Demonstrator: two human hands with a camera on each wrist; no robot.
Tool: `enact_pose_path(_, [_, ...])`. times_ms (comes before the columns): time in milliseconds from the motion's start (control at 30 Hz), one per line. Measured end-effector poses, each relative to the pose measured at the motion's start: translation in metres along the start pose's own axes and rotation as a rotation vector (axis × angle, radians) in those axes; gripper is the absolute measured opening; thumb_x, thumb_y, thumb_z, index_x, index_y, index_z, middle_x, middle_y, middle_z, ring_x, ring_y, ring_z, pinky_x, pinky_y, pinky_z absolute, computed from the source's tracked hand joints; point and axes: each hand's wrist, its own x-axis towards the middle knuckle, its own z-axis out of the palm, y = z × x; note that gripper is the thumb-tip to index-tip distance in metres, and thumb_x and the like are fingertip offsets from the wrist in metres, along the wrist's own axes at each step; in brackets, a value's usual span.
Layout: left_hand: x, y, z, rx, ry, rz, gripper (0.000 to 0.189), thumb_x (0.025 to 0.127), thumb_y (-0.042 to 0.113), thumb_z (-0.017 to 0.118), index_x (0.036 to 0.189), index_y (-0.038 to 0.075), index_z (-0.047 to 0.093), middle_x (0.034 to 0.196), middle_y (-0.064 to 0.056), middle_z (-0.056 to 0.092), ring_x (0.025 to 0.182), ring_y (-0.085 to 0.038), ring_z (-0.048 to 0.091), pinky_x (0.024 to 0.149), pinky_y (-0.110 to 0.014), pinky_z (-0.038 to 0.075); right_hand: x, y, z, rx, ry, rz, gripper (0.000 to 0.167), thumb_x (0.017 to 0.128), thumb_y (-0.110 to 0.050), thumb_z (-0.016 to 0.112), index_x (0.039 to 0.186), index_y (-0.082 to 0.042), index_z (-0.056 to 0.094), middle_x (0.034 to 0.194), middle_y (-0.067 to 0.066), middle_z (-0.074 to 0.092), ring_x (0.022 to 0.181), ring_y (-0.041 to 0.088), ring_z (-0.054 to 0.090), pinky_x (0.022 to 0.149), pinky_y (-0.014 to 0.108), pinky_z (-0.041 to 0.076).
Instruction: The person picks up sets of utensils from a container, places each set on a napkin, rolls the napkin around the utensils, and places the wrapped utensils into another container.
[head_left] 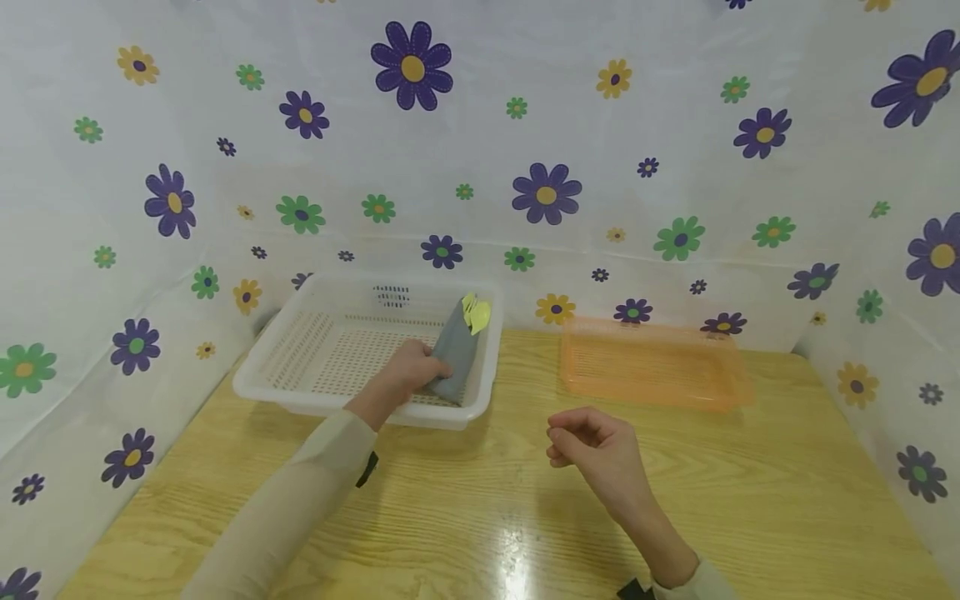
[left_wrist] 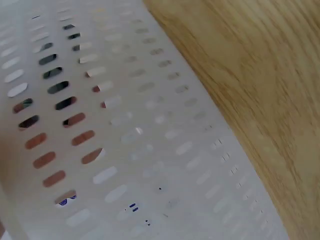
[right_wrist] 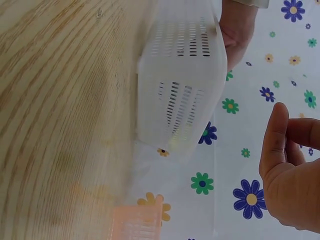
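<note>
In the head view, a white plastic basket (head_left: 367,410) with slotted walls stands at the back left of the table. A grey, soft-looking piece of cloth (head_left: 456,346) with a yellow-green patch (head_left: 476,313) at its upper end lies slanted along the basket's right side. My left hand (head_left: 411,367) reaches over the front rim and grips the cloth near its lower end. In the left wrist view the basket wall (left_wrist: 150,165) hides most of this hand. My right hand (head_left: 596,450) hovers over the table with fingers loosely bent and nothing held.
An orange slotted basket (head_left: 652,398) stands at the back right, beyond my right hand. The wooden table (head_left: 465,500) spreads in front of both baskets. A white sheet (head_left: 480,142) printed with flowers borders the table at the back and sides.
</note>
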Motion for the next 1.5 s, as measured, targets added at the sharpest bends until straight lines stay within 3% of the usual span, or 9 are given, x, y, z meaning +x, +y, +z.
enact_pose_path(133, [0.008,-0.003,0.003,0.036,-0.004,-0.021,0.041,0.085,0.000,0.064,0.118,-0.019,0.052,0.118,-0.028,0.055,0.098,-0.030,0.055,0.083,-0.038,0.054,0.000,0.002,-0.001,0.001,-0.008,-0.008,0.017,0.090,0.003,0.067,0.103,0.013,0.065,0.085,0.001,0.069,0.070,0.013,0.069,0.066,0.032,0.060])
enact_pose_path(367, [0.014,0.001,0.007,0.131,-0.013,-0.086,0.070,0.082,-0.002,0.062,0.139,-0.015,0.024,0.130,-0.030,0.044,0.115,-0.037,0.047,0.103,-0.046,0.043,0.001,0.003,-0.003,-0.011,-0.003,-0.003,0.017,0.089,0.003,0.067,0.103,0.013,0.066,0.085,0.001,0.069,0.070,0.013,0.069,0.066,0.032,0.060])
enact_pose_path(667, [0.014,0.005,0.010,0.313,-0.100,-0.160,0.089,0.083,-0.002,0.056,0.149,-0.013,-0.003,0.134,-0.029,0.039,0.107,-0.033,0.041,0.097,-0.041,0.041,0.002,0.003,-0.003,-0.028,-0.016,-0.014,0.016,0.090,0.002,0.067,0.103,0.011,0.067,0.084,0.000,0.070,0.069,0.013,0.068,0.066,0.031,0.059])
enact_pose_path(800, [0.019,0.004,0.010,0.368,-0.117,-0.177,0.084,0.084,-0.002,0.057,0.149,-0.013,0.005,0.131,-0.026,0.042,0.106,-0.032,0.042,0.095,-0.040,0.042,0.002,0.003,-0.003,-0.032,-0.017,-0.019,0.016,0.090,0.002,0.067,0.103,0.011,0.067,0.085,0.000,0.070,0.069,0.013,0.068,0.066,0.031,0.059])
enact_pose_path(967, [0.023,0.005,0.009,0.496,-0.144,-0.134,0.054,0.081,-0.001,0.061,0.131,-0.013,0.042,0.107,-0.016,0.047,0.093,-0.027,0.046,0.075,-0.032,0.041,0.002,0.004,-0.004,-0.051,-0.013,-0.020,0.015,0.090,0.001,0.067,0.103,0.010,0.067,0.086,0.000,0.070,0.070,0.014,0.068,0.065,0.032,0.059])
enact_pose_path(1067, [0.023,0.004,0.008,0.538,-0.167,-0.109,0.040,0.082,0.000,0.062,0.120,-0.009,0.053,0.096,-0.011,0.050,0.086,-0.024,0.048,0.069,-0.030,0.040,0.001,0.004,-0.004,-0.057,-0.017,-0.023,0.016,0.090,0.001,0.067,0.103,0.010,0.067,0.086,0.000,0.070,0.070,0.014,0.068,0.065,0.033,0.059])
enact_pose_path(1200, [0.022,0.002,0.007,0.596,-0.186,-0.075,0.038,0.083,0.001,0.061,0.120,-0.007,0.055,0.097,-0.011,0.054,0.087,-0.023,0.051,0.073,-0.031,0.043,0.002,0.004,-0.003,-0.064,-0.020,-0.021,0.016,0.090,0.000,0.068,0.103,0.010,0.068,0.086,-0.001,0.070,0.070,0.014,0.068,0.065,0.033,0.059])
enact_pose_path(1367, [0.020,-0.001,0.009,0.801,-0.058,-0.055,0.064,0.085,0.015,0.066,0.136,-0.011,0.037,0.117,-0.027,0.053,0.106,-0.038,0.055,0.093,-0.047,0.048,0.002,0.004,-0.002,-0.068,-0.016,-0.006,0.016,0.090,0.000,0.068,0.103,0.009,0.068,0.086,-0.001,0.070,0.070,0.014,0.068,0.065,0.032,0.059])
enact_pose_path(1500, [0.022,-0.004,0.010,0.832,-0.022,-0.061,0.080,0.086,0.021,0.071,0.144,-0.009,0.023,0.131,-0.036,0.043,0.120,-0.047,0.049,0.101,-0.054,0.044,0.002,0.005,-0.001,-0.071,-0.011,0.003,0.015,0.090,0.000,0.068,0.101,0.010,0.068,0.085,-0.001,0.070,0.069,0.014,0.067,0.064,0.032,0.059])
